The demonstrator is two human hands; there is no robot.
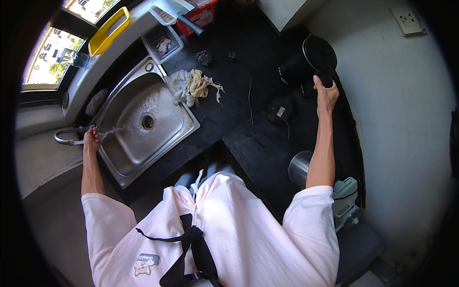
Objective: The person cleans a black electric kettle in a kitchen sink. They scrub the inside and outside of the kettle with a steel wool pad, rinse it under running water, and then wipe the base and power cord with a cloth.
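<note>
At the far left, my left hand (92, 139) is at the faucet (66, 136), its fingers curled by the tap end; whether it grips the tap is hard to tell. Water runs from there into the stainless steel sink (134, 150), over the drain (147, 122). On the right, my right hand (325, 94) holds the handle of a black electric kettle (319, 53), which is tilted with its base towards the left. The round black kettle base (278, 109) lies on the dark counter, left of my right forearm. Wet cloths (193, 86) lie over the sink's right rim.
A plastic tray with scraps (163, 45), a steel wool scourer (203, 57) and a red tub (197, 18) stand beyond the sink. A yellow basket (109, 32) is on the windowsill. A metal pot (300, 168) and a pale green appliance (346, 201) are near my right arm.
</note>
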